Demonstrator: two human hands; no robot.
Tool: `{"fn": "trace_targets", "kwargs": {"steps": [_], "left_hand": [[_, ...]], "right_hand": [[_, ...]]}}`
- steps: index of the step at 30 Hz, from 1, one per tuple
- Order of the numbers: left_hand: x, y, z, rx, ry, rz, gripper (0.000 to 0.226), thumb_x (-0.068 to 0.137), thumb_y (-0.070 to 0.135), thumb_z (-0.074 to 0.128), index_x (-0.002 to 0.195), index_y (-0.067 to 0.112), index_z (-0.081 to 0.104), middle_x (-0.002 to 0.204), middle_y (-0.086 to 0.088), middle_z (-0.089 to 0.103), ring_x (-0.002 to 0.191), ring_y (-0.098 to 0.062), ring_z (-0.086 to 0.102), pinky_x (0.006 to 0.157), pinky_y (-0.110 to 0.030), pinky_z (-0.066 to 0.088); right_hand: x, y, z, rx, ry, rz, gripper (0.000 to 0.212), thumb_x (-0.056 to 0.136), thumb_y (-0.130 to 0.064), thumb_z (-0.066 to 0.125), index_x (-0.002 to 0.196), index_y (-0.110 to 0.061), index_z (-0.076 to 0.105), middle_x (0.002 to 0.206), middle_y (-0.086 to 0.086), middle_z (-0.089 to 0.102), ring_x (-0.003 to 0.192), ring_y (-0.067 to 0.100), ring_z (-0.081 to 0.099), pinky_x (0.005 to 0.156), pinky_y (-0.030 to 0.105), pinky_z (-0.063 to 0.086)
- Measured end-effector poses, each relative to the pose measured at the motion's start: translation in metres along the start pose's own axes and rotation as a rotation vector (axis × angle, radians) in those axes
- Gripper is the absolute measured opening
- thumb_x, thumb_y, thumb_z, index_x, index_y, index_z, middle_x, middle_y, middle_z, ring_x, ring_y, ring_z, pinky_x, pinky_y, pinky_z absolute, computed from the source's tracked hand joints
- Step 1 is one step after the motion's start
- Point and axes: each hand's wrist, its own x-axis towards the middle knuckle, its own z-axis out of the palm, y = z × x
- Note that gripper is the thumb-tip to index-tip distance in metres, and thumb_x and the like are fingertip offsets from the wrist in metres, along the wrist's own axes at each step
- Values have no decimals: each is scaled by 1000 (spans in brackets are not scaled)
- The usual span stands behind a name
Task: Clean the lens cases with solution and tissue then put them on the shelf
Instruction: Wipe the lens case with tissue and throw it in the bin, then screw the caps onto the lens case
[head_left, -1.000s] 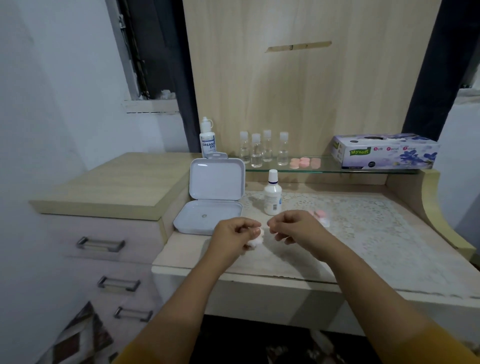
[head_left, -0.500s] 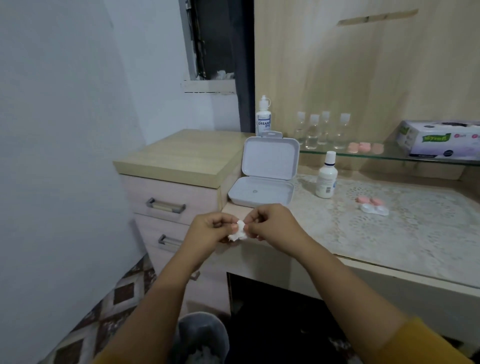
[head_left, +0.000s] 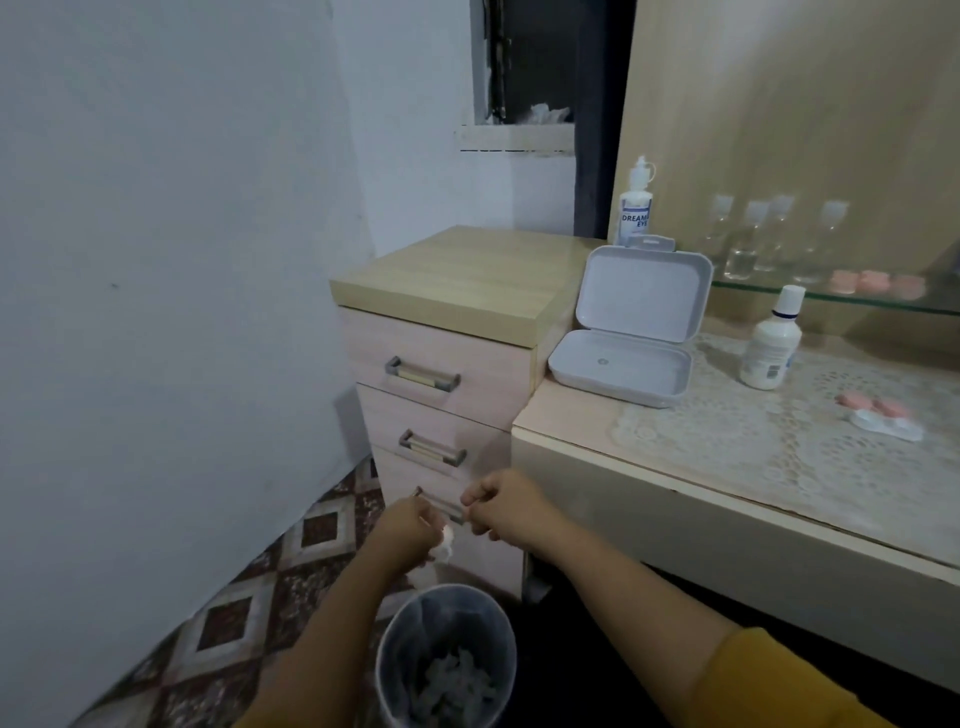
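My left hand grips a crumpled white tissue in front of the bottom drawer, above a grey waste bin. Just to its right, my right hand has curled fingers; what they hold cannot be seen. A lens case with pink caps and a white base lies on the lace-covered desk. Pink lens cases sit on the glass shelf. A white solution bottle stands on the desk.
An open grey plastic box sits at the desk's left end. A dropper bottle and small clear bottles stand at the back. The drawer unit is left of the desk. The bin holds used tissues.
The view has swung left and down. Both hands dropped from desk height to the bottom drawer, over the bin, with the tissue still in my left hand.
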Motion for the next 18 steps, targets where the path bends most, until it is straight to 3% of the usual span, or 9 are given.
{"fn": "trace_targets", "kwargs": {"steps": [4, 6, 10, 13, 14, 18], "left_hand": [[6, -19, 12, 187, -98, -8, 17, 89, 23, 60, 104, 17, 58, 101, -1, 52, 89, -15, 55, 73, -27, 46], [5, -12, 12, 198, -86, 85, 3, 89, 19, 58, 91, 17, 60, 93, -2, 55, 83, -13, 53, 74, -26, 45], [-3, 22, 7, -55, 20, 249, 14, 91, 6, 55, 85, 16, 65, 77, 5, 61, 67, -3, 56, 58, -9, 42], [-14, 58, 5, -286, 59, 347, 18, 91, 3, 54, 83, 12, 66, 75, -1, 65, 61, -4, 60, 60, -24, 50], [-17, 71, 5, -316, 74, 392, 17, 91, 3, 54, 84, 10, 67, 75, 0, 66, 60, -4, 60, 58, -23, 49], [-26, 121, 13, -384, 100, 550, 21, 89, 2, 57, 79, 17, 68, 70, 4, 67, 58, -4, 60, 55, -15, 45]], "right_hand": [[2, 4, -3, -8, 35, 0, 15, 89, -9, 60, 81, -22, 59, 80, 1, 61, 83, 16, 60, 74, 26, 49], [1, 5, -10, -16, 74, -33, 14, 88, -9, 60, 84, -22, 60, 76, -2, 60, 77, 13, 58, 71, 24, 48], [-7, 1, -25, -40, 185, -124, 18, 86, -7, 57, 94, -21, 66, 86, 0, 65, 84, 14, 61, 75, 20, 47], [-19, -5, -42, -36, 307, -203, 18, 87, -10, 58, 96, -18, 71, 80, -6, 66, 77, 4, 60, 65, 6, 41], [-23, -6, -49, -13, 347, -220, 16, 86, -11, 59, 92, -20, 71, 79, -8, 67, 77, 3, 61, 64, 5, 41], [-36, -3, -84, 97, 466, -240, 16, 85, -12, 64, 81, -26, 68, 81, -10, 69, 82, 7, 65, 75, 15, 49]]}}
